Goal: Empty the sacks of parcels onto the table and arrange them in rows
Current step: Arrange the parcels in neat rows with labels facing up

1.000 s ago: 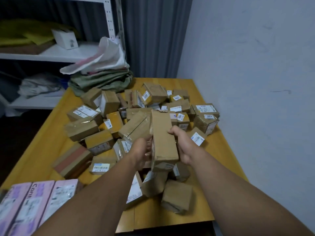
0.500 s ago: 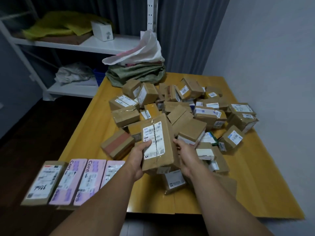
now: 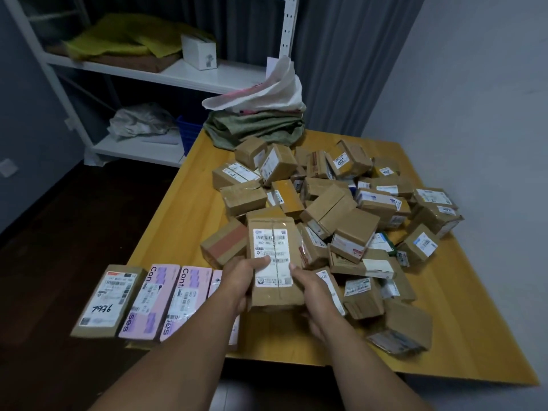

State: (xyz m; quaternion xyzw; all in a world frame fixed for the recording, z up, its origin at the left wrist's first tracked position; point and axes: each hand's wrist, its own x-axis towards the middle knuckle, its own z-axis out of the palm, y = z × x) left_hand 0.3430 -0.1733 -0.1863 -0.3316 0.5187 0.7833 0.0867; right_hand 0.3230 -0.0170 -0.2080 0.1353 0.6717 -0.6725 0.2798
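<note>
**Both hands grip one long box over the near edge**

Head view: left hand (image 3: 243, 280) and right hand (image 3: 308, 284) grip the near end of a long brown box (image 3: 274, 253). Each thumb is pressed on the labelled top face and the fingers are curled round the sides and underneath. The box is held clear of the table (image 3: 178, 209), label up, its long axis pointing away from the person. It hangs between the row (image 3: 154, 298) at the near left corner and the loose pile (image 3: 341, 209) in the middle and to the right. Flat sacks (image 3: 258, 126) lie folded at the far end.

The box looks like taped corrugated card: stiff, unlikely to sag, and probably not heavy, since it rides level when gripped at one end only. The label and tape look glossy, so thumbs alone could slide on them, and the fingers underneath likely carry the weight. The near end seems slightly crushed, so squeezing there may buckle it further. A better hold would be on the long sides nearer the middle, palms in. The contents are unknown, so it is best set down flat beside the last pink parcel rather than dropped
</note>
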